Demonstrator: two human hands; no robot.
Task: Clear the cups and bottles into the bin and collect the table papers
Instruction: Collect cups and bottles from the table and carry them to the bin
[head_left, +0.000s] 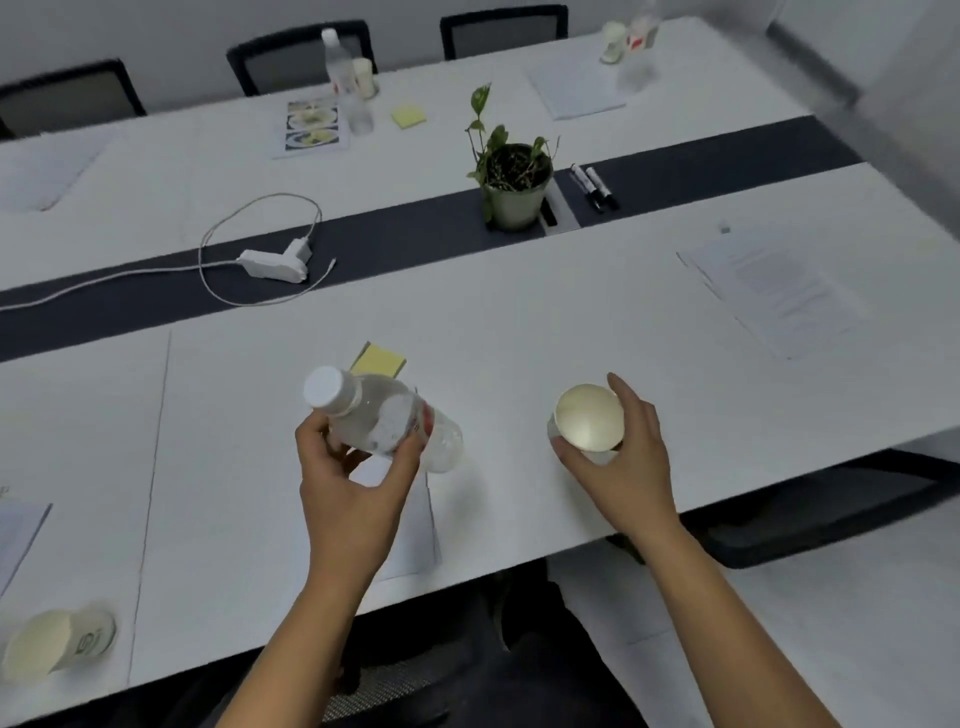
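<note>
Head view: my left hand (353, 483) is clamped on the bottle (384, 415), a clear one with a white cap, its long axis tilted toward 10 o'clock above the near table edge. At 3 o'clock of it, my right hand (623, 457) wraps the cup (589, 418), mouth up, seemingly empty. No bin in sight.

arms: bare to past the elbow, no sleeves visible
hands: left hand (349, 483) and right hand (626, 457) bare, no gloves or rings
legs: dark trousers (519, 665)
</note>
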